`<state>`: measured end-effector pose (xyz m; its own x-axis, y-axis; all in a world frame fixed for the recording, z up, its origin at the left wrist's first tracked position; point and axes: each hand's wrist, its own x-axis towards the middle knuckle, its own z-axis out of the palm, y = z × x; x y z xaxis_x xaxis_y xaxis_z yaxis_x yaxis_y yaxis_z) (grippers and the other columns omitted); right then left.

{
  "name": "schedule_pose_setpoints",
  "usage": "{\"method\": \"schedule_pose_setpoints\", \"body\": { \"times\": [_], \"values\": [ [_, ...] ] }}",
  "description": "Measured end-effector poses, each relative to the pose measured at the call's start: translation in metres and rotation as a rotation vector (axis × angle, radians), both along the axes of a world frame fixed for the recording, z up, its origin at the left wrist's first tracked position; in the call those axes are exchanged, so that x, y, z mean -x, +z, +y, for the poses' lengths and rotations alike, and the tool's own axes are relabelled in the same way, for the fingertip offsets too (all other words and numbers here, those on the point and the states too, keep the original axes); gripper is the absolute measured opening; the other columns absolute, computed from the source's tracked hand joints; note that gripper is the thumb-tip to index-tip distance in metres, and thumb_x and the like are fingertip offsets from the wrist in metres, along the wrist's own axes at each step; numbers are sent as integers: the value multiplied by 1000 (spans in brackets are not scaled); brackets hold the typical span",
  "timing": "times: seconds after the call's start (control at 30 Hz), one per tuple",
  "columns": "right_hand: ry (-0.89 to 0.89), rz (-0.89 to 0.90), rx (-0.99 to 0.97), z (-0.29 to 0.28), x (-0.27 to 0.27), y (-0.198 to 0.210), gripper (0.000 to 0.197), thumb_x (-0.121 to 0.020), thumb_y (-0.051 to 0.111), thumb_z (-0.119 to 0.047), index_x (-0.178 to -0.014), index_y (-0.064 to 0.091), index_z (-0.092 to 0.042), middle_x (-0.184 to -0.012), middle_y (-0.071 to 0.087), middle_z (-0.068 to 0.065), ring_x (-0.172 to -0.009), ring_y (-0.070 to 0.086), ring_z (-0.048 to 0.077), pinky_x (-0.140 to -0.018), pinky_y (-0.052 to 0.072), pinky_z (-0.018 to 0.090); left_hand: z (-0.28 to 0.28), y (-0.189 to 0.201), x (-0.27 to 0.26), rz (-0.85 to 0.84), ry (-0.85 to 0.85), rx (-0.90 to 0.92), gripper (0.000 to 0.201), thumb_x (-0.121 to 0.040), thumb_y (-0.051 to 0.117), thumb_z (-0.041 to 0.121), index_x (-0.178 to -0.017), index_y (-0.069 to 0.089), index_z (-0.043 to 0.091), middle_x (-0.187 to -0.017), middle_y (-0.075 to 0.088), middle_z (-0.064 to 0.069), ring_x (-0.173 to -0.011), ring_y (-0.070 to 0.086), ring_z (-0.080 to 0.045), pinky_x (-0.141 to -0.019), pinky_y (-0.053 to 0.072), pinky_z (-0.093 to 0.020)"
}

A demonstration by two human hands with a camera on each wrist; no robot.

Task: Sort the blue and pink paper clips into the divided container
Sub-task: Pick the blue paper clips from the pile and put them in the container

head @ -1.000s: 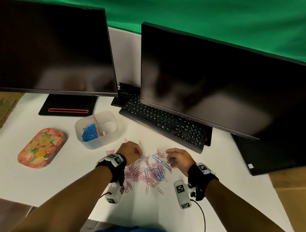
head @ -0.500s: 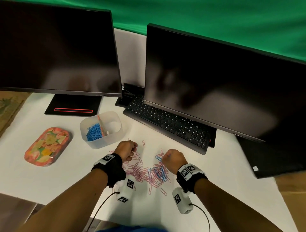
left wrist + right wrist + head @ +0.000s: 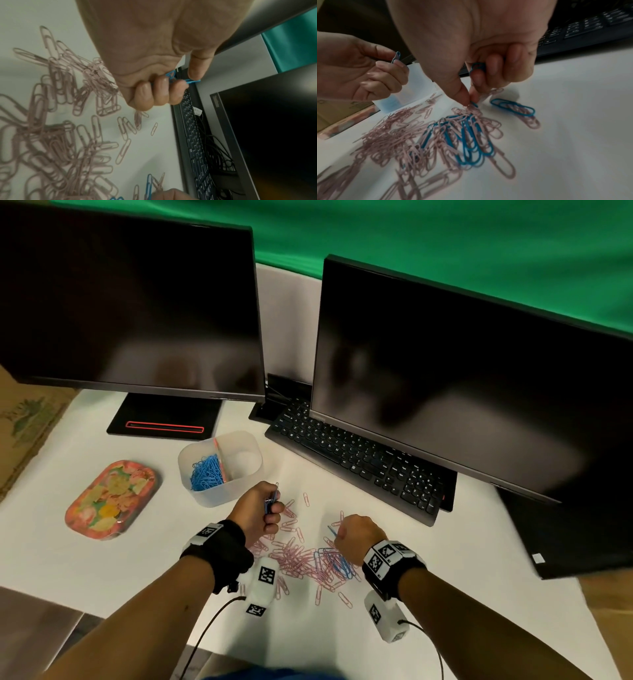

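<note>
A loose pile of pink paper clips [image 3: 294, 556] with several blue paper clips [image 3: 337, 563] mixed in lies on the white table. My left hand [image 3: 272, 506] is raised just right of the divided container [image 3: 236, 484] and grips a few blue clips [image 3: 192, 81] between thumb and curled fingers. My right hand [image 3: 356, 534] is down at the pile's far right edge. Its thumb and forefinger pinch a blue clip [image 3: 474, 104], and more blue clips [image 3: 477, 66] sit in its curled fingers. The container's left compartment holds a heap of blue clips [image 3: 205, 474]; the right one looks empty.
A black keyboard [image 3: 359, 460] lies behind the pile under the right monitor [image 3: 462, 371]. The left monitor [image 3: 130, 302] on its stand [image 3: 164, 419] is behind the container. A floral tin [image 3: 109, 499] lies left of the container. The table's front edge is near my forearms.
My left hand has lifted off the pile with blue clips and moved toward the container. My right hand has shifted onto the pile's blue clips and pinches one.
</note>
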<state>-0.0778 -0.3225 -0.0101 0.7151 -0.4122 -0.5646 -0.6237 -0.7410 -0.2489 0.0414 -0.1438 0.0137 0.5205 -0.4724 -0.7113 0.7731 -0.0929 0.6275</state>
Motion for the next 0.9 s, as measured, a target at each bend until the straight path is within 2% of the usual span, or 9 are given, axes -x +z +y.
{"method": "schedule_pose_setpoints", "body": {
  "times": [0.13, 0.23, 0.27, 0.33, 0.4, 0.5, 0.67, 0.8, 0.9],
  "values": [
    [-73, -58, -123, -6, -3, -2, 19, -85, 58, -23, -89, 72, -12, -95, 72, 5, -89, 67, 22, -78, 57, 30, 9, 3, -2, -16, 27, 6, 16, -91, 40, 20, -75, 43, 18, -60, 42, -1, -48, 25, -13, -47, 19, -25],
    [-144, -181, -288, -6, -9, 5, 14, -81, 63, -21, -81, 74, -13, -89, 73, 2, -89, 66, 17, -79, 53, 25, 14, 6, -2, -45, 80, 18, 13, -94, 39, 15, -83, 47, 15, -62, 50, -5, -50, 36, -16, -48, 26, -26],
    [-149, -216, -380, -2, -14, 13, 10, -80, 65, -18, -78, 73, -14, -84, 72, 0, -85, 66, 13, -76, 50, 19, 16, 8, -1, -55, 106, 29, 14, -95, 39, 14, -85, 49, 13, -63, 53, -7, -51, 40, -17, -49, 28, -26],
    [-142, -256, -529, 12, -29, 35, 7, -83, 65, -13, -79, 71, -13, -68, 64, -7, -64, 59, 1, -57, 42, 8, 18, 13, 0, -57, 165, 69, 14, -96, 40, 12, -88, 52, 12, -66, 57, -9, -54, 47, -20, -51, 34, -27],
    [-155, -266, -600, 30, -49, 54, 9, -84, 62, -14, -82, 69, -10, -57, 52, -7, -45, 45, 4, -39, 33, 14, 22, 20, -2, -39, 229, 109, 13, -95, 42, 12, -88, 54, 12, -70, 58, -9, -56, 53, -20, -52, 39, -27],
    [-153, -266, -695, 59, -86, 69, 11, -86, 58, -12, -77, 63, -11, -59, 50, 0, -37, 35, 9, -37, 25, 15, 35, 33, -14, -84, 333, 86, 11, -93, 46, 13, -92, 56, 11, -75, 59, -7, -65, 58, -21, -57, 46, -29],
    [-60, -248, -656, 107, -150, 83, 13, -84, 56, -12, -72, 61, -10, -70, 58, 12, -49, 44, 20, -41, 35, 26, 68, 51, -53, -175, 469, -40, 21, -96, 45, 26, -93, 59, 10, -83, 59, -11, -76, 60, -25, -68, 53, -33],
    [-24, -210, -533, 135, -186, 79, 17, -84, 58, -16, -80, 67, -1, -66, 65, 12, -53, 57, 22, -51, 51, 31, 85, 53, -82, -153, 475, -123, 34, -95, 48, 32, -117, 57, 6, -106, 59, -14, -102, 61, -30, -86, 54, -41],
    [-38, -187, -473, 146, -200, 76, 17, -82, 58, -15, -86, 66, 0, -65, 67, 13, -52, 61, 23, -62, 59, 37, 87, 52, -91, -154, 444, -141, 38, -95, 50, 31, -124, 53, 7, -123, 54, -12, -107, 58, -28, -87, 53, -40]
  ]
}}
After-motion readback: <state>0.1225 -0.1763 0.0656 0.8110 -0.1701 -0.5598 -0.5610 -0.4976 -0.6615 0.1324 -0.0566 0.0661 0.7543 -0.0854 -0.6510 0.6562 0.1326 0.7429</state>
